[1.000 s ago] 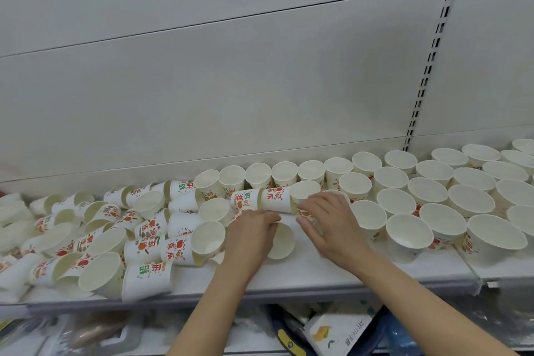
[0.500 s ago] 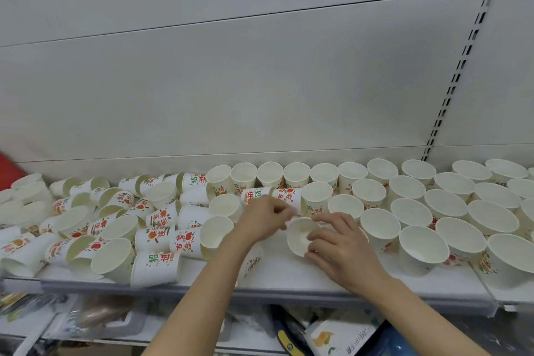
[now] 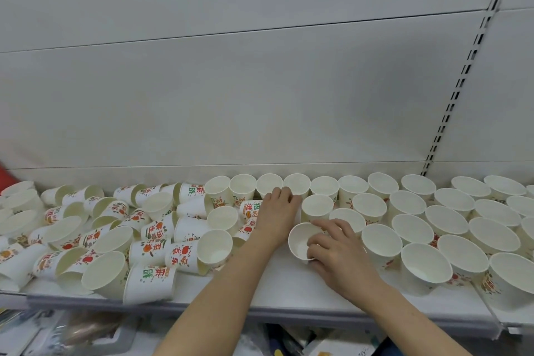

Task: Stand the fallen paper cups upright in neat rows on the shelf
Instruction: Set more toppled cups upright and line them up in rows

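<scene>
Since a second ago, one paper cup (image 3: 300, 243) has been tipped upright near the shelf (image 3: 277, 292) front edge, extending the standing rows leftward. The right hand (image 3: 338, 254) is curled round its rim. The left hand (image 3: 276, 211) is reached toward a fallen cup (image 3: 252, 209); its fingers are hidden.

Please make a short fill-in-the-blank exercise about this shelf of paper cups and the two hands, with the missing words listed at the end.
1. The right hand holds one paper cup by its ____.
2. The fallen cups lie mostly on the ____ side of the shelf.
3. The upright cups stand with their open mouths facing ____.
4. The left hand reaches toward a printed cup lying on its ____.

Missing words: rim; left; up; side
</scene>
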The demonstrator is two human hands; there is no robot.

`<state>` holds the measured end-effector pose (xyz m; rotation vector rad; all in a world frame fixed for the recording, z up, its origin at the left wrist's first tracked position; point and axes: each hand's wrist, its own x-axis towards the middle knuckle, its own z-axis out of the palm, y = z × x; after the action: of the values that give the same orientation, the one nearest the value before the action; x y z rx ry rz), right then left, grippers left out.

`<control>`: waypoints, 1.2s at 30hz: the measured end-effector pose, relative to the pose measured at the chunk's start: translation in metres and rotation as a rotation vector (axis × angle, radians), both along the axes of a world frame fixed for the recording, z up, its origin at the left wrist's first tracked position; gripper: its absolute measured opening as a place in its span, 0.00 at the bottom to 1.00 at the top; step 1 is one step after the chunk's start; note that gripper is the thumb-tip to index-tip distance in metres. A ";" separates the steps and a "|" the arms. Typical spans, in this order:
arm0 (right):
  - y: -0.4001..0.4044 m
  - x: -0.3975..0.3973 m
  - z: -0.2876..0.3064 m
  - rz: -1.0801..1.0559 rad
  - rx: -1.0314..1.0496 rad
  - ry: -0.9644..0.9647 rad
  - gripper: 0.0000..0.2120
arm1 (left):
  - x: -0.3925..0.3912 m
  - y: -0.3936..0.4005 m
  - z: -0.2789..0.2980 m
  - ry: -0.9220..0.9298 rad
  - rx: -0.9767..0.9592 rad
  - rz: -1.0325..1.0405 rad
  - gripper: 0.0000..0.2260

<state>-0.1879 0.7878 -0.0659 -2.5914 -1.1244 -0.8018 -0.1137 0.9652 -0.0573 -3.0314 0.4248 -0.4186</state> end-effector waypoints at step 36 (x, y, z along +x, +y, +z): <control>0.063 -0.014 0.022 -0.183 0.214 0.103 0.13 | -0.064 0.130 0.056 0.294 -0.443 0.325 0.21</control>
<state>-0.2019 0.8511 -0.0441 -2.5460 -0.7370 -0.7689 -0.1775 1.0952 -0.0009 -3.5132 -0.1858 -0.0460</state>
